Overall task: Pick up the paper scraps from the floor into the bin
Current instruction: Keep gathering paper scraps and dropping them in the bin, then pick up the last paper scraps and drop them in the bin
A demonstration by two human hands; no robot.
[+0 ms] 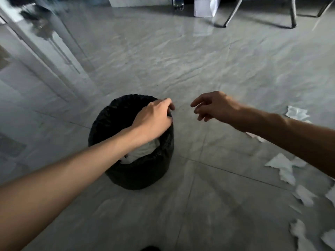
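- Head view, the only one. My left hand (pixel 154 120) is over the far rim of the bin (pixel 130 171), fingers curled down at the liner edge; I cannot tell whether they pinch the plastic or merely rest on it.
- My right hand (pixel 215 105) hangs in the air just right of the bin, fingers loosely spread and slightly bent, holding nothing.
- The bin is a round tub lined with a black bag, standing on the grey tiled floor (pixel 199 69) in front of me. White paper (pixel 141 151) already lies inside, visible below my left wrist.
- The paper scraps (pixel 282 165) lie on the floor to my right, near the frame edge, under and behind my right forearm. One (pixel 297 113) sits further out, more (pixel 304 194) nearer to me.
- Look: white, torn, ragged-edged, some crumpled and lifting off the tile, varied in size.
- Handling, my judgement: very light, limp, no risk of breakage. Flat pieces may cling to the smooth tile, so take hold at a raised corner or crumpled fold. Several could be gathered into one fistful.
- Task judged partway done: some paper binned, many scraps left.
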